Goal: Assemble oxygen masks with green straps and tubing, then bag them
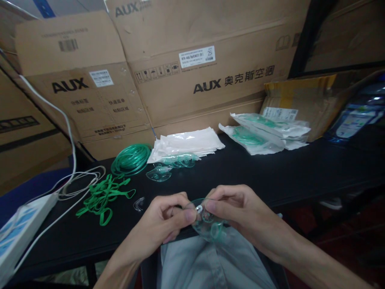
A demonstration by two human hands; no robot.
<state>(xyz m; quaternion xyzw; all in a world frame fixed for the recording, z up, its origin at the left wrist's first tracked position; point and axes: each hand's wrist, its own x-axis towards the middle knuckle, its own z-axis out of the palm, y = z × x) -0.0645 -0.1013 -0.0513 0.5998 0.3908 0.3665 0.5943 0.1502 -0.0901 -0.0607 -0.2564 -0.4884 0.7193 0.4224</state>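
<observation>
Over my lap at the table's front edge, I hold a clear green-tinted oxygen mask (207, 228) between both hands. My left hand (171, 216) pinches its left side, thumb on top. My right hand (230, 204) grips the upper right rim with thumb and fingers. Between the two thumbs shows a small white piece (199, 208) on the mask. A round green port (217, 231) faces me lower down. Small clear curved strips (138, 204) lie left of my left hand. More clear masks (159, 174) rest beyond my hands.
A tangle of green elastic straps (106, 192) and a coil of green tubing (131, 159) lie left. White pouches (189, 142) and bagged tubing sets (267, 130) sit behind. A power strip (27, 224) with white cables, cardboard boxes (210, 100) and a blue bottle (351, 116) surround the black table (258, 172).
</observation>
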